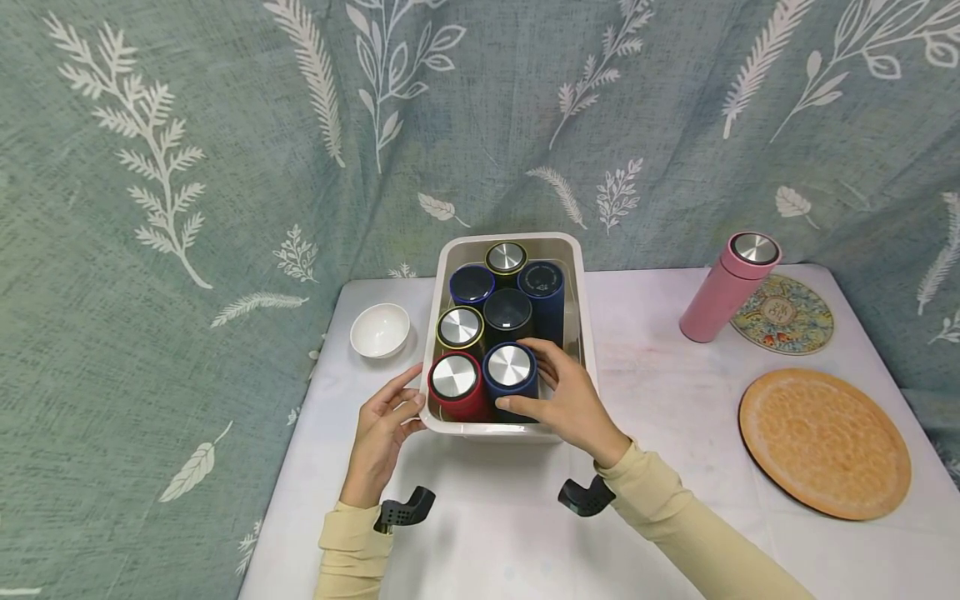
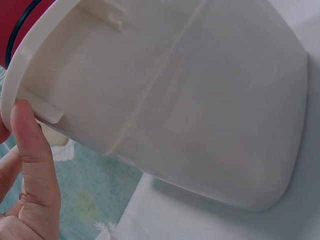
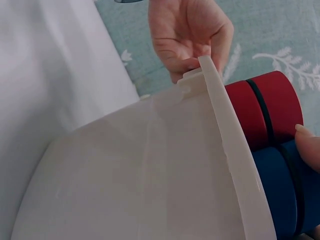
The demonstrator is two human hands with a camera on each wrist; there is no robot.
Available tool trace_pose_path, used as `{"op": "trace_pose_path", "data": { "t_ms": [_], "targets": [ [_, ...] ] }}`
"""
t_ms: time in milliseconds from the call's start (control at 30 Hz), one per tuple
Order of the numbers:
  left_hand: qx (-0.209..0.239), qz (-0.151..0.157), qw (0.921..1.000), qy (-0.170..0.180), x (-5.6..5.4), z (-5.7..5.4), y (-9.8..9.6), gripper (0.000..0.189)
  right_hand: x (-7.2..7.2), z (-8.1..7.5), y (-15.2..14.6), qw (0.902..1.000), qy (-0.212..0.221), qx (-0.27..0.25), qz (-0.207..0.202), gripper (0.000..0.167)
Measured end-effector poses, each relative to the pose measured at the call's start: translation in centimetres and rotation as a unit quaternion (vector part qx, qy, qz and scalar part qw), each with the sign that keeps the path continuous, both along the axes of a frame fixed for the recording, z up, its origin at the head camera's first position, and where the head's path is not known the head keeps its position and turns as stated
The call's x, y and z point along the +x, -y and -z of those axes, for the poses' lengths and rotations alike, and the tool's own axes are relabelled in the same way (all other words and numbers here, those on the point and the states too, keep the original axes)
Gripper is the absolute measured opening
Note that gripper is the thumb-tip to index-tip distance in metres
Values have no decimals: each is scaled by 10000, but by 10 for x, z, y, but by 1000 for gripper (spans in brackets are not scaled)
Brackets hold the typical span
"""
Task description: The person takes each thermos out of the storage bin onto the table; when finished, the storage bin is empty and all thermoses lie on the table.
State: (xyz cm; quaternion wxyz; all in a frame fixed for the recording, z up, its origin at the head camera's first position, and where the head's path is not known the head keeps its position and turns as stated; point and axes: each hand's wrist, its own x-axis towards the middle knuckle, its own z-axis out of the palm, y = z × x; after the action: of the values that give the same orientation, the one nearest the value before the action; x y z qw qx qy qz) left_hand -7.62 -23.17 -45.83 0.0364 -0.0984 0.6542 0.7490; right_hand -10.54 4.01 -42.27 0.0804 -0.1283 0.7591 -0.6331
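A whitish plastic bin (image 1: 480,429) stands on the table, packed with upright thermos bottles. At its front right is a blue thermos (image 1: 510,367) with a silver lid top; my right hand (image 1: 576,408) grips its upper part between thumb and fingers. My left hand (image 1: 381,429) pinches the bin's rim at the front left corner, its thumb (image 2: 31,132) against the outside wall. A red thermos (image 3: 265,107) is beside the blue one. Behind them in the head view are a yellow-ringed thermos (image 1: 461,327), a black-topped one (image 1: 507,310) and several others. The bottles' lower parts are hidden.
A white bowl (image 1: 380,330) sits left of the bin. At the right, a pink thermos (image 1: 718,292) stands beside a patterned round mat (image 1: 806,325), with a round tan board (image 1: 825,442) nearer. Leaf-printed green cloth (image 1: 480,167) hangs behind the table.
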Motion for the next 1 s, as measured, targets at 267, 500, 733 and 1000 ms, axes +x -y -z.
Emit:
{"op": "trace_pose_path", "data": {
  "t_ms": [267, 500, 733, 1000],
  "targets": [
    [12, -75, 10000, 11, -1, 0, -1, 52, -1, -1, 1, 9999, -43, 148, 13, 79],
    [21, -26, 10000, 2, -1, 0, -1, 52, -2, -1, 1, 9994, -131, 327, 7, 79],
    [31, -23, 10000, 8, 0, -1, -1, 53, -4, -1, 0, 9993, -167, 332, 3, 79],
    [10, -83, 10000, 35, -2, -1, -2, 51, -6, -1, -2, 9989, -273, 378, -72, 78]
  ]
}}
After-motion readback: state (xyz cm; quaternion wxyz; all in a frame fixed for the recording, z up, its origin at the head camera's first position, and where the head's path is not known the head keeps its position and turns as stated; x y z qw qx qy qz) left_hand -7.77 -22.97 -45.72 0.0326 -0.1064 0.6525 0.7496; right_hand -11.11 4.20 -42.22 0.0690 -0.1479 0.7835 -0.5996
